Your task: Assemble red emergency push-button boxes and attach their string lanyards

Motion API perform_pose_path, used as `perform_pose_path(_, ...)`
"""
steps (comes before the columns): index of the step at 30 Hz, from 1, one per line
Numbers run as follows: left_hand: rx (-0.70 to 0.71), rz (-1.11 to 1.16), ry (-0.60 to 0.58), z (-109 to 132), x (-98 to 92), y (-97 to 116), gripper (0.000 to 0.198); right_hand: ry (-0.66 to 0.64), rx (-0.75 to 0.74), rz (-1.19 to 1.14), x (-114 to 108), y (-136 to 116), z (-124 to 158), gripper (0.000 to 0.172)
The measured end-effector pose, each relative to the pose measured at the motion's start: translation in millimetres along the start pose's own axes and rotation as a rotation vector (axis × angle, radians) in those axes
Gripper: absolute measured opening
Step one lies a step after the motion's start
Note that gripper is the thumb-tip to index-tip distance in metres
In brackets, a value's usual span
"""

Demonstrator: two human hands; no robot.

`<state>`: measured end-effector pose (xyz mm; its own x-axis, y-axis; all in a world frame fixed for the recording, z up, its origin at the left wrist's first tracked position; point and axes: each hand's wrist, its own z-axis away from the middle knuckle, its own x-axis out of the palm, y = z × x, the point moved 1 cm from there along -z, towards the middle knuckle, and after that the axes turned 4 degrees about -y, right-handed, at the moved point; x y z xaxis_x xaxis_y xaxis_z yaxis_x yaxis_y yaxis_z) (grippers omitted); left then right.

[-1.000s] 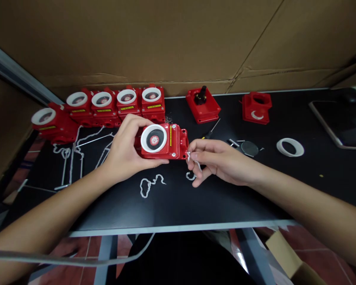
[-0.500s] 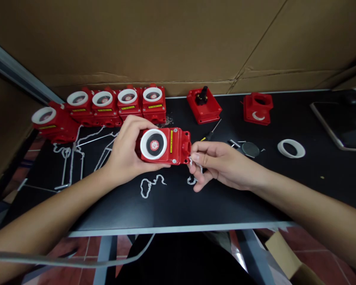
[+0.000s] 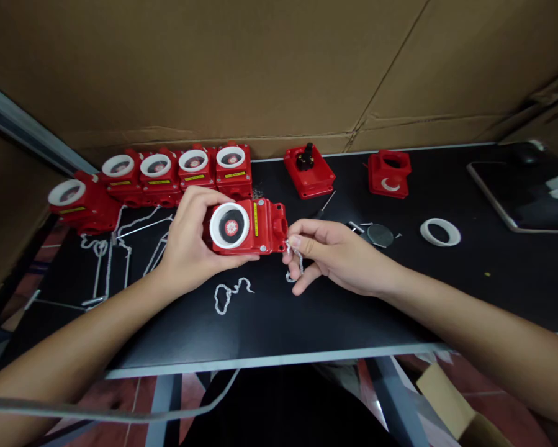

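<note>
My left hand (image 3: 188, 239) is wrapped round the back end of a red box (image 3: 269, 226) with a white ring (image 3: 229, 227) and a dark round window on its face. The box is held just above the black table, lying lengthwise toward the right. At its right end, my right hand (image 3: 323, 251) pinches a thin white chain (image 3: 300, 264) between thumb and forefinger, close to the box's corner; the chain loops down by the lower fingers. Whether it is fastened to the box I cannot tell. Another short white chain (image 3: 223, 298) lies on the table below the box.
Several finished-looking red boxes (image 3: 232, 171) stand in a row at the back left, with chains and metal rods (image 3: 99, 273) before them. Behind my right hand are an open red housing (image 3: 309, 171), a red cover (image 3: 389, 174), a screwdriver (image 3: 325, 205), a glass disc (image 3: 380, 234) and a loose white ring (image 3: 440, 232).
The whole scene has shifted slightly left in view as the camera turned. Both hands keep the same hold on the box and chain; the right fingers have moved only slightly.
</note>
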<state>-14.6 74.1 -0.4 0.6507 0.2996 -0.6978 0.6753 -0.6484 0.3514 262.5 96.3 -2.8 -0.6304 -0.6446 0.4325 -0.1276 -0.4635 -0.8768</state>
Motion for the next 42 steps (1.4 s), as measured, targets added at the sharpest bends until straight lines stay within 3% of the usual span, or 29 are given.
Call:
perform_pose_path(7,-0.004,-0.006,0.000,-0.2,-4.0,-2.4,0.077,0.016,-0.009,0.134,-4.4,-1.2,0.9,0.057)
perform_pose_path(11,-0.035,-0.018,0.027,-1.2,-10.3,-6.3,0.077,0.059,-0.088,0.320,-4.3,-16.6,8.9,0.055)
perform_pose_path(14,-0.061,-0.030,0.049,-0.9,-13.6,-9.5,0.077,0.235,-0.211,0.721,-8.8,-38.5,21.1,0.045)
perform_pose_path(17,-0.058,-0.039,0.038,-1.0,-14.2,-9.0,0.078,0.379,-0.279,1.326,-25.2,-61.9,36.8,0.039)
perform_pose_path(20,-0.044,-0.046,0.010,-2.5,-13.4,-5.4,0.077,0.316,-0.148,1.641,-50.5,-75.8,49.2,0.036)
perform_pose_path(23,-0.055,-0.034,-0.008,-4.1,-12.8,-3.6,0.075,0.214,-0.123,1.691,-66.8,-77.6,52.2,0.024)
perform_pose_path(27,-0.096,-0.026,-0.027,-4.7,-13.2,-7.4,0.073,0.117,-0.191,1.646,-62.4,-69.0,44.5,0.021)
perform_pose_path(31,-0.077,-0.065,-0.028,-3.7,-13.1,-12.2,0.076,0.187,-0.274,1.796,-53.2,-65.3,39.8,0.013)
perform_pose_path(33,-0.064,-0.082,-0.032,-3.0,-12.4,-12.6,0.076,0.211,-0.360,1.858,-51.3,-62.6,36.5,0.024)
perform_pose_path(36,-0.045,-0.084,-0.029,-2.2,-11.8,-10.0,0.077,0.027,-0.410,1.849,-47.7,-48.3,24.7,0.035)
perform_pose_path(38,-0.036,-0.083,-0.023,-1.9,-12.2,-7.3,0.077,-0.072,-0.354,1.861,-44.1,-37.2,16.4,0.039)
perform_pose_path(40,-0.028,-0.087,-0.020,-1.7,-12.9,-5.6,0.078,-0.089,-0.364,1.884,-39.6,-33.3,13.4,0.037)
perform_pose_path(42,-0.025,-0.092,-0.020,-1.7,-13.0,-5.6,0.079,-0.018,-0.487,1.850,-35.5,-40.7,17.9,0.032)
